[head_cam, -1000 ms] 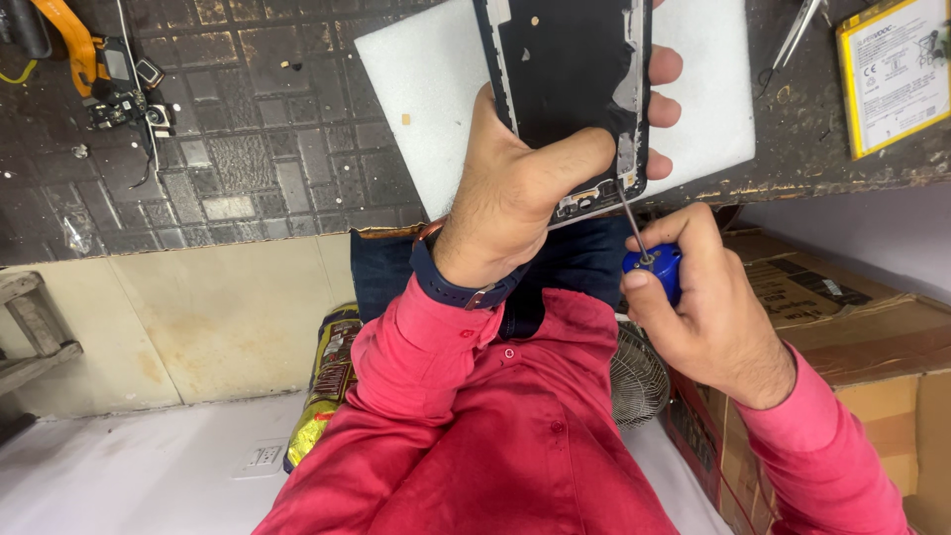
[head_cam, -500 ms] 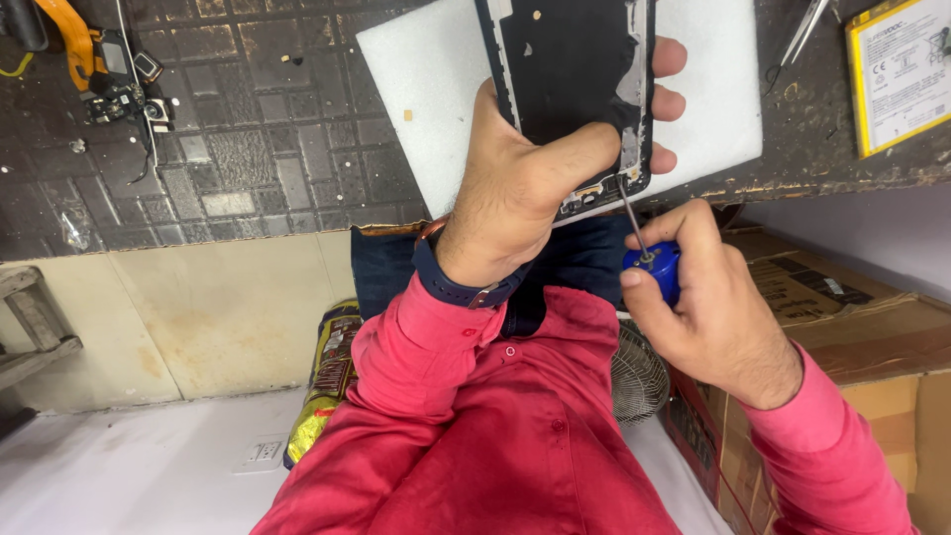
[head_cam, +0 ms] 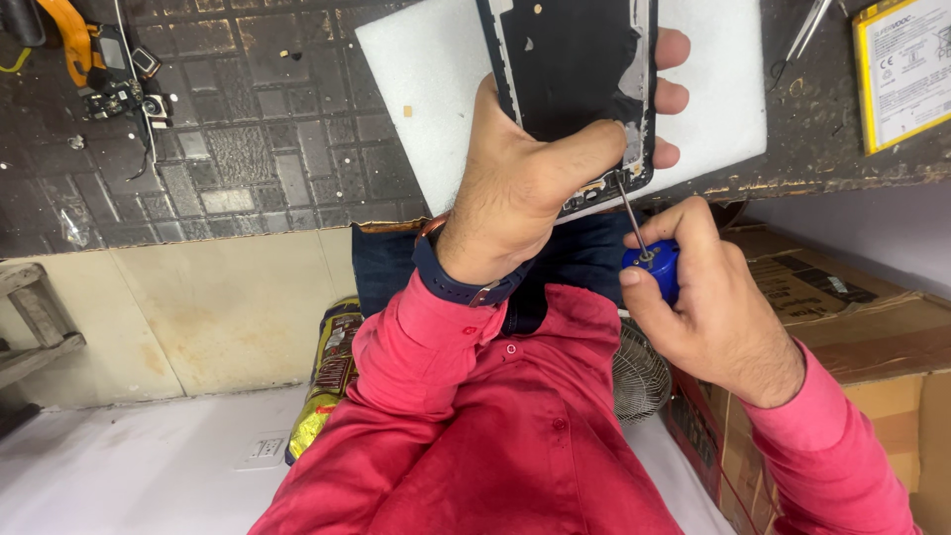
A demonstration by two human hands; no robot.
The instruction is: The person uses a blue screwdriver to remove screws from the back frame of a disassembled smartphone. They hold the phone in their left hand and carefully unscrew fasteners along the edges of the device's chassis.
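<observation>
Gripping an opened smartphone frame (head_cam: 580, 79) in the left hand (head_cam: 525, 188), thumb across the dark inner face near the bottom edge, fingertips (head_cam: 672, 96) curled around the far side. Held over a white foam pad (head_cam: 436, 79) on a dark gridded work mat (head_cam: 228, 129), just above the bench edge. Pinching a blue-handled precision screwdriver (head_cam: 649, 260) in the right hand (head_cam: 713, 317), fingers closed around the handle, thin metal shaft (head_cam: 628, 210) slanting up to the lower corner of the phone frame, tip touching or almost touching it beside the left thumb. Wearing a dark watch strap (head_cam: 451, 282) on the left wrist and red sleeves on both arms. Lying on the mat at upper left, well apart from the hands: small camera modules and flex parts (head_cam: 114, 84) with an orange tool (head_cam: 69, 30). Resting at upper right: a flat phone battery with yellow edging (head_cam: 906, 69), and metal tweezers (head_cam: 810, 30) near it. Sitting below the bench: brown cardboard boxes (head_cam: 852, 317) at right, a small wire fan guard (head_cam: 639, 372) near the right wrist, a yellow printed packet (head_cam: 332, 372) at left.
</observation>
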